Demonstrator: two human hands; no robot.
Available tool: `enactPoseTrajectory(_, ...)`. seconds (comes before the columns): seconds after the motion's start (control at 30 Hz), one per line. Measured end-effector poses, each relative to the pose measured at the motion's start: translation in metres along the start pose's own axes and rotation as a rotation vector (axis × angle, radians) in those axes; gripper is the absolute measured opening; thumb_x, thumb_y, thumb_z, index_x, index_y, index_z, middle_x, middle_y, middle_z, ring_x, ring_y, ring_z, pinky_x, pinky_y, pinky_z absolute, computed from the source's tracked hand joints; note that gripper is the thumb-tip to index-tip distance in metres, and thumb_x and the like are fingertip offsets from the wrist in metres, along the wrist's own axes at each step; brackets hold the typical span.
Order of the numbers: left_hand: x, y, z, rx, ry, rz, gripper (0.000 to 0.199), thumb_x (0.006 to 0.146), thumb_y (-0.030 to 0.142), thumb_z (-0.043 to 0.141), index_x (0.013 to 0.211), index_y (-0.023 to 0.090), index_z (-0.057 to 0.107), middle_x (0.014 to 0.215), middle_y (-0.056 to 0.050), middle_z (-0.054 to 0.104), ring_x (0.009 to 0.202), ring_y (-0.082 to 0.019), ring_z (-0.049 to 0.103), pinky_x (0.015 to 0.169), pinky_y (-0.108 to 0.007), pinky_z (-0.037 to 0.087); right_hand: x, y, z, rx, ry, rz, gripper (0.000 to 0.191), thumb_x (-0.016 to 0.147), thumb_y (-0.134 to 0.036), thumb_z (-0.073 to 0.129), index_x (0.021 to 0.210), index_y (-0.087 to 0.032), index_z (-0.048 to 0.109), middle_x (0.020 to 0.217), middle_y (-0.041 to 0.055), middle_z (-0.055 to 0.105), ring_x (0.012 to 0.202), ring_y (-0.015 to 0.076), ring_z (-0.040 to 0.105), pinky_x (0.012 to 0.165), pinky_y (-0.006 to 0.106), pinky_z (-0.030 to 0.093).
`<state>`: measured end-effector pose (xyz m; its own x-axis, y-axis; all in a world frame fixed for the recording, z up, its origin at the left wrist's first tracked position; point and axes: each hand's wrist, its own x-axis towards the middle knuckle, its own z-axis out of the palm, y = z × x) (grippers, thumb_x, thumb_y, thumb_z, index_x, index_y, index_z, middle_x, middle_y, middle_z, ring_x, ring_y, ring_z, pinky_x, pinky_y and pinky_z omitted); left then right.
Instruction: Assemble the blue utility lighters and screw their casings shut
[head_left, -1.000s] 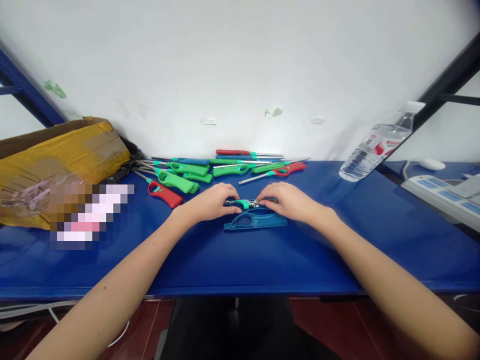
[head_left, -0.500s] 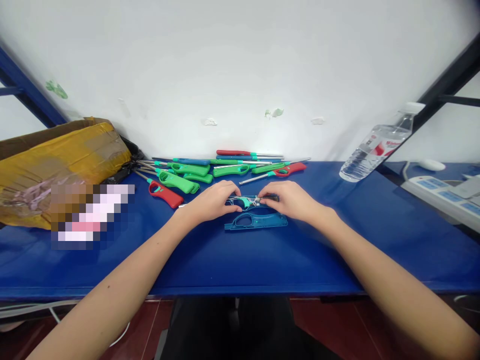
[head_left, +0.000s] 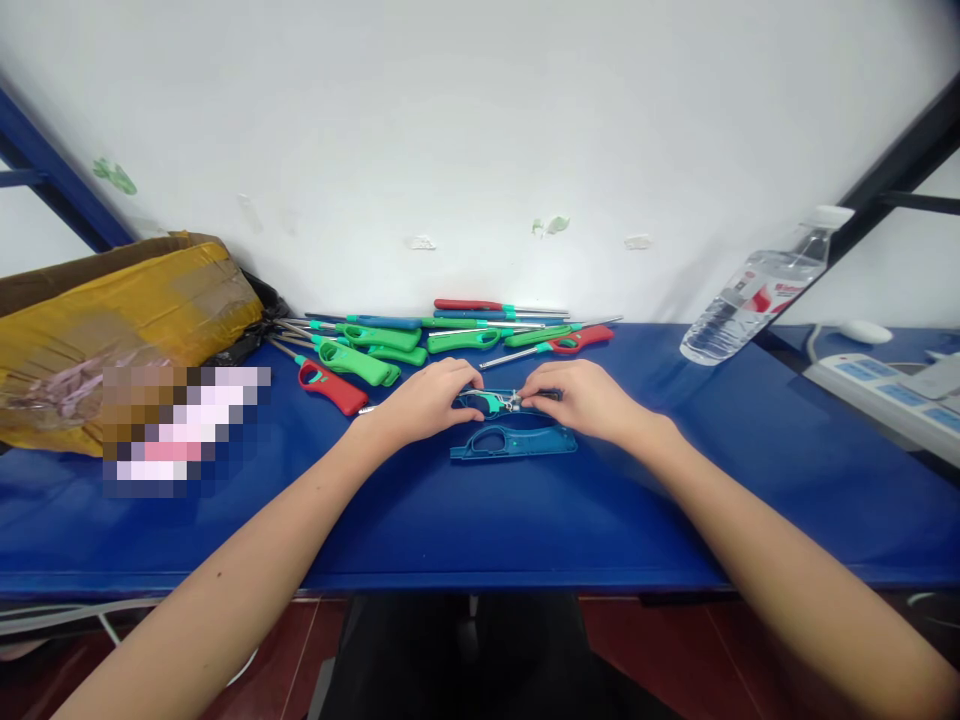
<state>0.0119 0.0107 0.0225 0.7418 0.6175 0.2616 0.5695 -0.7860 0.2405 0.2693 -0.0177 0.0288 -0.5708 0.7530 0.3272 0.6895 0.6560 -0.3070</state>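
An opened blue gas lighter (head_left: pixel 495 403) lies on the blue table, its teal trigger, thin wires and small inner parts exposed. My left hand (head_left: pixel 435 398) is closed round its left end, thumb below and fingers above. My right hand (head_left: pixel 574 397) pinches at the inner parts near the lighter's right half; its fingertips cover what exactly they grip. Just in front of both hands lies the loose blue half shell (head_left: pixel 514 442), apart from them, hollow side up. A metal tube tip shows beside my left wrist.
Several green, red and blue lighters (head_left: pixel 367 362) lie piled along the wall. A taped cardboard box (head_left: pixel 127 330) stands on the left. On the right are a water bottle (head_left: pixel 754 295) and a white power strip (head_left: pixel 892 385).
Both hands stay almost in place on the lighter. My right fingers have shifted very slightly over the inner parts; the view has moved a touch.
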Motion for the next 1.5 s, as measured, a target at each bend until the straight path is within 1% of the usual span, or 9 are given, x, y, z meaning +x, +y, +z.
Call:
enactPoseTrajectory(0.2, -0.001, 0.001, 0.000, 0.064, -0.038, 0.003, 0.029, 0.088, 0.037, 0.067, 0.106, 0.016, 0.058, 0.109, -0.009, 0.063, 0.100, -0.024, 0.057, 0.084, -0.034, 0.046, 0.000, -0.001, 0.001, -0.063, -0.004, -0.015, 0.017, 0.093, -0.025, 0.059, 0.094, -0.022, 0.076, 0.099, 0.0049, 0.075, 0.088, 0.0203, 0.069, 0.080, 0.032, 0.051)
enactPoseTrajectory(0.33, -0.001, -0.001, 0.001, 0.016, -0.054, -0.005, 0.028, 0.090, 0.038, 0.065, 0.108, 0.017, 0.060, 0.110, -0.010, 0.062, 0.103, -0.025, 0.057, 0.088, -0.035, 0.046, 0.000, -0.001, 0.004, -0.071, -0.040, 0.017, 0.018, 0.094, -0.025, 0.056, 0.099, -0.022, 0.073, 0.100, 0.0057, 0.074, 0.087, 0.0207, 0.068, 0.079, 0.033, 0.051)
enactPoseTrajectory(0.53, 0.000, -0.007, 0.006, -0.091, -0.058, 0.021, 0.029, 0.089, 0.042, 0.064, 0.103, 0.017, 0.066, 0.119, -0.011, 0.059, 0.112, -0.026, 0.055, 0.099, -0.039, 0.044, 0.000, 0.004, 0.008, -0.050, -0.096, 0.024, 0.021, 0.094, -0.021, 0.052, 0.106, -0.021, 0.070, 0.103, 0.0077, 0.072, 0.092, 0.0223, 0.066, 0.081, 0.035, 0.050)
enactPoseTrajectory(0.67, -0.001, -0.009, 0.006, -0.100, -0.052, -0.010, 0.031, 0.089, 0.045, 0.063, 0.105, 0.018, 0.067, 0.118, -0.011, 0.060, 0.111, -0.026, 0.056, 0.098, -0.039, 0.045, 0.000, 0.004, 0.009, -0.039, -0.079, 0.016, 0.022, 0.094, -0.019, 0.053, 0.106, -0.020, 0.071, 0.106, 0.0079, 0.071, 0.096, 0.0221, 0.065, 0.084, 0.035, 0.051)
enactPoseTrajectory(0.8, -0.008, -0.011, -0.001, -0.122, -0.036, -0.023, 0.037, 0.090, 0.044, 0.063, 0.116, 0.019, 0.064, 0.116, -0.010, 0.065, 0.107, -0.024, 0.060, 0.093, -0.036, 0.048, 0.000, 0.002, 0.007, -0.048, -0.071, 0.020, 0.023, 0.094, -0.019, 0.054, 0.106, -0.020, 0.073, 0.106, 0.0077, 0.071, 0.096, 0.0223, 0.066, 0.085, 0.036, 0.052)
enactPoseTrajectory(0.97, -0.020, -0.018, -0.008, -0.135, 0.001, 0.031, 0.025, 0.095, 0.031, 0.055, 0.115, 0.020, 0.067, 0.110, -0.008, 0.069, 0.100, -0.021, 0.064, 0.089, -0.033, 0.050, 0.000, 0.003, 0.007, -0.053, -0.077, 0.008, 0.024, 0.094, -0.018, 0.054, 0.106, -0.020, 0.074, 0.106, 0.0072, 0.072, 0.096, 0.0225, 0.067, 0.085, 0.037, 0.053)
enactPoseTrajectory(1.1, -0.020, -0.019, -0.006, -0.065, -0.023, 0.061, 0.027, 0.096, 0.023, 0.050, 0.115, 0.021, 0.070, 0.112, -0.008, 0.069, 0.099, -0.020, 0.065, 0.087, -0.031, 0.051, 0.000, 0.005, 0.008, -0.036, -0.074, 0.005, 0.024, 0.094, -0.018, 0.054, 0.107, -0.019, 0.074, 0.106, 0.0074, 0.073, 0.094, 0.0219, 0.067, 0.084, 0.036, 0.053)
enactPoseTrajectory(1.27, -0.018, -0.016, -0.005, 0.124, -0.037, 0.108, 0.030, 0.094, 0.015, 0.047, 0.110, 0.020, 0.072, 0.110, -0.008, 0.067, 0.094, -0.019, 0.064, 0.082, -0.030, 0.050, 0.000, 0.007, 0.009, -0.037, -0.068, -0.014, 0.025, 0.094, -0.019, 0.055, 0.108, -0.020, 0.076, 0.105, 0.0079, 0.073, 0.092, 0.0219, 0.068, 0.083, 0.035, 0.054)
enactPoseTrajectory(1.5, -0.025, -0.020, -0.001, 0.343, -0.005, 0.243, 0.029, 0.097, 0.017, 0.048, 0.117, 0.020, 0.069, 0.103, -0.008, 0.067, 0.086, -0.018, 0.062, 0.079, -0.031, 0.048, 0.000, 0.009, 0.013, -0.040, -0.049, -0.033, 0.025, 0.094, -0.019, 0.056, 0.107, -0.020, 0.077, 0.102, 0.0080, 0.072, 0.090, 0.0214, 0.067, 0.081, 0.035, 0.054)
